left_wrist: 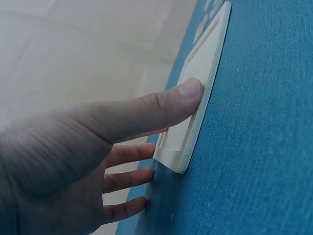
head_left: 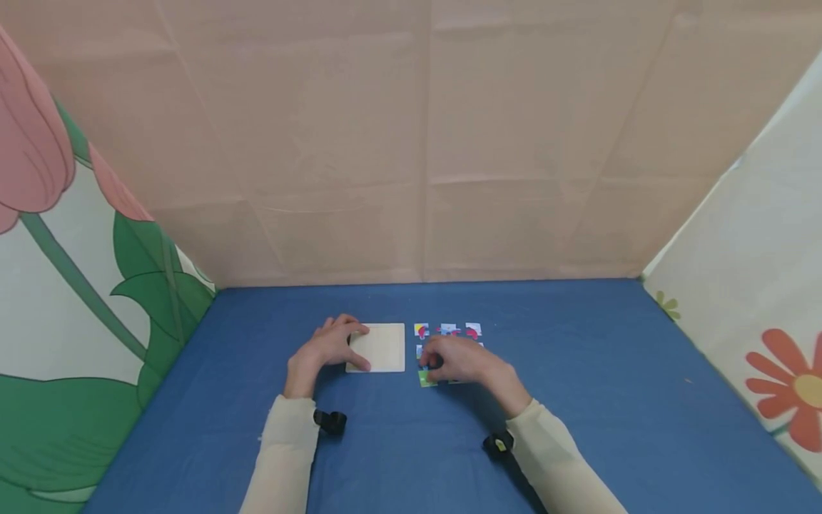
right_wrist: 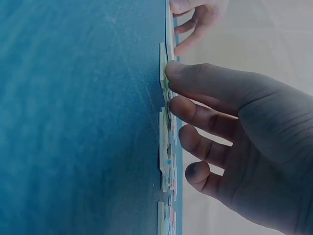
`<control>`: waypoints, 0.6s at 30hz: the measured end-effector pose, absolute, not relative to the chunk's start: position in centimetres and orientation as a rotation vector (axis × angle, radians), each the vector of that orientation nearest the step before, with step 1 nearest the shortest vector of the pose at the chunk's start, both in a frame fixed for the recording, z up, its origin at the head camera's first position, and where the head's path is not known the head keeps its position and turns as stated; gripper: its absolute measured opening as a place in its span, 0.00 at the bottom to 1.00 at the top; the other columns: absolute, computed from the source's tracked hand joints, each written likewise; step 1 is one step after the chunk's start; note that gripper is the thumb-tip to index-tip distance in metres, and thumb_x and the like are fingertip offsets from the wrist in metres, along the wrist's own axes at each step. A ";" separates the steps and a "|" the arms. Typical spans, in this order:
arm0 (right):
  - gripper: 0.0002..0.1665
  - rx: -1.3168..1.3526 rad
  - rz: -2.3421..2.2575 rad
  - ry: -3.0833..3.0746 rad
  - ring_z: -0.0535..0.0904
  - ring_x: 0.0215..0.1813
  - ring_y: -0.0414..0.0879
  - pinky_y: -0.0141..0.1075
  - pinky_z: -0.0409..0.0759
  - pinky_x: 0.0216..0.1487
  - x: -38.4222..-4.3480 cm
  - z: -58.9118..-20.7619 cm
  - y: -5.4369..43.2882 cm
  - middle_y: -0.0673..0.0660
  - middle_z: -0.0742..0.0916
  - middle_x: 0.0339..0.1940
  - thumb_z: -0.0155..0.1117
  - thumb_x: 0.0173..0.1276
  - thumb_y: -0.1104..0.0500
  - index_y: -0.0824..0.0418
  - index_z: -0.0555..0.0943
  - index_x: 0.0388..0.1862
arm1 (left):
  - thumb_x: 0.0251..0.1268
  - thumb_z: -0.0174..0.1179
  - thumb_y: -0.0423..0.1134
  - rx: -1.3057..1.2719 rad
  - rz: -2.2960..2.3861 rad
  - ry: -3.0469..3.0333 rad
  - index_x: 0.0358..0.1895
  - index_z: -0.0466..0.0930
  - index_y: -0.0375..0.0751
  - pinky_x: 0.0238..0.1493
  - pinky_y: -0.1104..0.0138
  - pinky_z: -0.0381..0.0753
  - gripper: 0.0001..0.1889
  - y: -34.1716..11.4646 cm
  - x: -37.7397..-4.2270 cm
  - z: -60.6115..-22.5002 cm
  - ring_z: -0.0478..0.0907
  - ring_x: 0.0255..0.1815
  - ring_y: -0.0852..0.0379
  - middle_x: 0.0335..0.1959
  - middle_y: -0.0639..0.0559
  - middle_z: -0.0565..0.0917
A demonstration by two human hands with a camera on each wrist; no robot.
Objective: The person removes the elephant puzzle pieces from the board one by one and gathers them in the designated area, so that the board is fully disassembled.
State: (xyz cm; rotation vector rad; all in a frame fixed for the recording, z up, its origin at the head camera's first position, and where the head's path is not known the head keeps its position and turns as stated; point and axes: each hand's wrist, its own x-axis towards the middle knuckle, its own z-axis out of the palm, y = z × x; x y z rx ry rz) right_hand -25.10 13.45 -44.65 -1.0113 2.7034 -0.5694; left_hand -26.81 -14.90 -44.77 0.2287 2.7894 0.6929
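Note:
A square, pale wooden puzzle tray with a raised rim lies flat on the blue cloth. My left hand is at its left side, fingers spread. In the left wrist view the thumb rests on the tray's rim, with three fingers extended beyond its corner. My right hand hovers low over colourful jigsaw pieces right of the tray, fingers loosely bent. Its thumb tip is right at a green piece in the nearest row. The hand hides several pieces. The right wrist view shows a gap between thumb and index finger.
Jigsaw pieces lie in spaced rows, seen edge-on in the right wrist view. The blue cloth covers the table up to a beige backdrop. Flower-printed panels stand along both sides. A black wrist camera sits on each sleeve.

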 end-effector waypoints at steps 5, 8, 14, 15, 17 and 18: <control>0.10 -0.959 -0.559 2.718 0.74 0.35 0.38 0.33 0.75 0.37 -25.2 -44.7 13.1 0.45 0.81 0.33 0.75 0.58 0.57 0.51 0.86 0.39 | 0.44 0.79 0.54 0.239 0.690 2.796 0.67 0.76 0.55 0.71 0.37 0.58 0.41 -15.1 -26.8 -44.8 0.59 0.72 0.42 0.72 0.48 0.67; 0.10 -0.950 -0.559 2.725 0.74 0.34 0.38 0.33 0.75 0.36 -25.3 -44.8 13.0 0.45 0.81 0.32 0.76 0.58 0.57 0.51 0.86 0.39 | 0.44 0.79 0.55 0.243 0.688 2.795 0.67 0.76 0.55 0.71 0.37 0.58 0.41 -15.2 -26.9 -44.9 0.59 0.72 0.42 0.72 0.48 0.67; 0.10 -0.969 -0.590 2.734 0.74 0.33 0.37 0.33 0.75 0.35 -25.3 -44.8 13.2 0.44 0.81 0.31 0.75 0.59 0.57 0.51 0.86 0.39 | 0.45 0.79 0.54 0.246 0.696 2.785 0.67 0.76 0.55 0.71 0.37 0.58 0.40 -15.3 -26.7 -44.9 0.59 0.72 0.42 0.72 0.48 0.67; 0.10 -0.956 -0.600 2.739 0.74 0.33 0.37 0.33 0.75 0.36 -25.3 -44.7 13.3 0.44 0.81 0.31 0.75 0.59 0.56 0.51 0.86 0.40 | 0.45 0.79 0.54 0.248 0.696 2.785 0.67 0.76 0.54 0.71 0.37 0.58 0.40 -15.3 -26.7 -44.9 0.59 0.72 0.42 0.72 0.48 0.67; 0.10 -0.923 -0.630 2.755 0.75 0.34 0.37 0.34 0.76 0.38 -25.3 -44.6 13.6 0.44 0.82 0.34 0.74 0.61 0.55 0.51 0.87 0.42 | 0.45 0.79 0.54 0.247 0.700 2.782 0.67 0.76 0.54 0.72 0.37 0.56 0.40 -15.3 -26.6 -44.9 0.58 0.73 0.42 0.72 0.48 0.66; 0.10 -0.903 -0.635 2.770 0.75 0.35 0.37 0.35 0.77 0.38 -25.4 -44.4 13.9 0.43 0.82 0.34 0.73 0.63 0.54 0.51 0.87 0.43 | 0.45 0.79 0.53 0.250 0.700 2.782 0.67 0.75 0.54 0.72 0.36 0.56 0.40 -15.3 -26.6 -44.8 0.58 0.73 0.42 0.72 0.47 0.66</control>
